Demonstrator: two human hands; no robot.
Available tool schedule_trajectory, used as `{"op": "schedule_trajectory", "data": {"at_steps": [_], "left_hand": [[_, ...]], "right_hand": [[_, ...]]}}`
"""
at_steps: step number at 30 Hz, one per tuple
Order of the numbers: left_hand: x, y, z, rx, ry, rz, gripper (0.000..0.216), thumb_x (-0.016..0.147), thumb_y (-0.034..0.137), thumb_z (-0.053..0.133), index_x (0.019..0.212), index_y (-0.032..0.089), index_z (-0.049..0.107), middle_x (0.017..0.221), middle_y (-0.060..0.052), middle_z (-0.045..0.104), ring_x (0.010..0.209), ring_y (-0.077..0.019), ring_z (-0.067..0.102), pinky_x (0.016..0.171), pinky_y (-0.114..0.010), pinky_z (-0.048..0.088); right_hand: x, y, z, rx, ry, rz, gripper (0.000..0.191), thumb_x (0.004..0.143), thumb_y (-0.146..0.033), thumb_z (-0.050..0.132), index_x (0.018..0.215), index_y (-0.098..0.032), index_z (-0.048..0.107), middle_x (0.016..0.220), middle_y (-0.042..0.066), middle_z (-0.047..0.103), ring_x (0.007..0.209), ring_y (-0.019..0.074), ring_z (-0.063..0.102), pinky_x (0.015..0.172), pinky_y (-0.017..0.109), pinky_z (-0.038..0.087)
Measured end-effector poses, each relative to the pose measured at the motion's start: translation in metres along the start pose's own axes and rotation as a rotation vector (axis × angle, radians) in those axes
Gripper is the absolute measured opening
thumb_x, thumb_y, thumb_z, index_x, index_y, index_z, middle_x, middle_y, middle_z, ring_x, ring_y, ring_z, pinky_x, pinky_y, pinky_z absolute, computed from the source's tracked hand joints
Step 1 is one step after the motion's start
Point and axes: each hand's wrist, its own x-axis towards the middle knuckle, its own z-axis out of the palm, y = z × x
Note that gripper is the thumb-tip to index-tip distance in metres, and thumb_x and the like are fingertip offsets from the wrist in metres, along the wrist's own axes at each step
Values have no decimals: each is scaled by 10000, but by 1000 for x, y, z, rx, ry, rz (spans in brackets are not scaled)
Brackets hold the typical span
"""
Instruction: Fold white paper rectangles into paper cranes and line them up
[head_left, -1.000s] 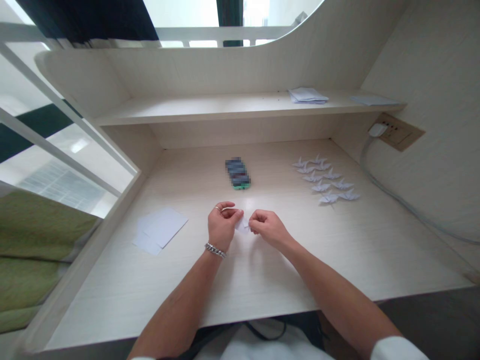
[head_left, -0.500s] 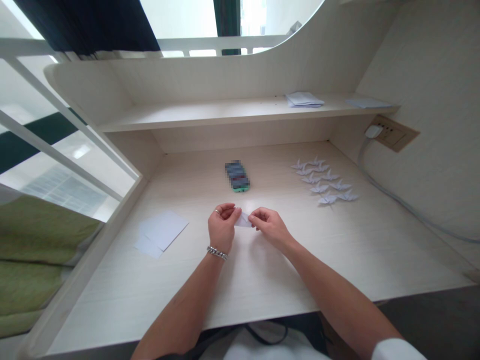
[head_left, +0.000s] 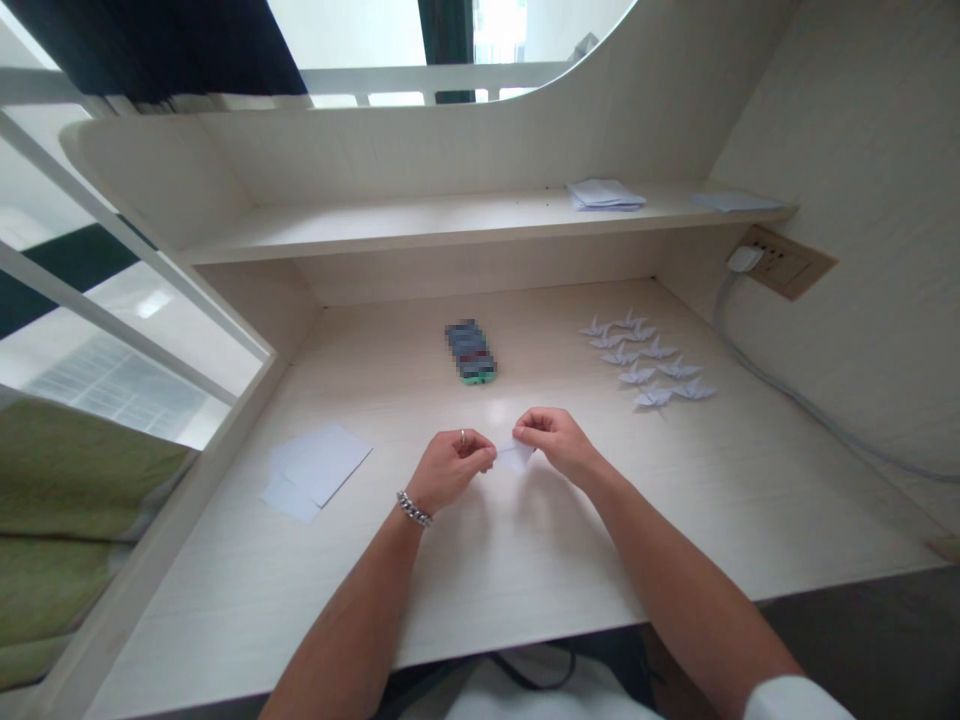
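A small piece of folded white paper is stretched between my two hands, just above the desk. My left hand, with a ring and a chain bracelet at the wrist, pinches its left end. At the upper right, the fingertips of my right hand are closed on the same paper. Its exact fold is hard to make out against the pale desk top. To the right stand several white paper cranes in rows. Flat white paper sheets lie overlapping on the left.
Behind my hands lies a phone with a pixelated screen and a green edge. The shelf above carries a paper stack. From the wall socket a grey cable runs down the desk's right side.
My left hand has turned and dropped slightly, shifting its pinch to the paper's left end. The paper has moved right and changed angle. My right hand has moved a little right.
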Motion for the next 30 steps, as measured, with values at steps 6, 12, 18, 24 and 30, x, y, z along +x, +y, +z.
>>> {"op": "schedule_trajectory", "data": {"at_steps": [6, 12, 18, 24, 30], "left_hand": [[0, 0, -11, -28, 3, 4, 125, 718, 259, 654, 677, 145, 684, 572, -3, 635, 546, -114, 558, 561, -229, 432], [1, -3, -7, -164, 78, -18, 130, 722, 268, 666, 735, 140, 680, 612, -14, 651, 580, -119, 572, 594, -239, 457], [1, -4, 1, -89, 23, 10, 143, 731, 286, 657, 708, 149, 691, 619, -23, 660, 580, -131, 585, 584, -247, 459], [2, -4, -8, -152, 162, -7, 128, 710, 270, 676, 688, 144, 673, 582, -18, 643, 556, -125, 571, 571, -241, 448], [3, -2, 8, -300, 184, -35, 276, 685, 370, 744, 805, 127, 690, 635, -31, 666, 594, -127, 592, 582, -241, 463]], "right_hand": [[0, -8, -10, 94, 46, 18, 192, 648, -327, 704, 646, -148, 636, 567, -16, 575, 539, 112, 485, 545, 256, 361], [0, -5, -7, 67, 73, 1, 196, 679, -337, 685, 668, -148, 637, 581, -16, 572, 543, 111, 484, 538, 251, 365], [-1, 1, 6, -52, 10, -41, 158, 719, -311, 654, 681, -158, 654, 629, 0, 605, 593, 128, 521, 569, 256, 398], [2, -1, 2, 57, 179, -22, 240, 691, -394, 679, 660, -163, 626, 561, -13, 560, 529, 120, 475, 517, 255, 367], [1, 5, 14, 122, 186, -16, 290, 699, -444, 689, 710, -159, 636, 618, 9, 605, 561, 130, 530, 550, 264, 423]]}}
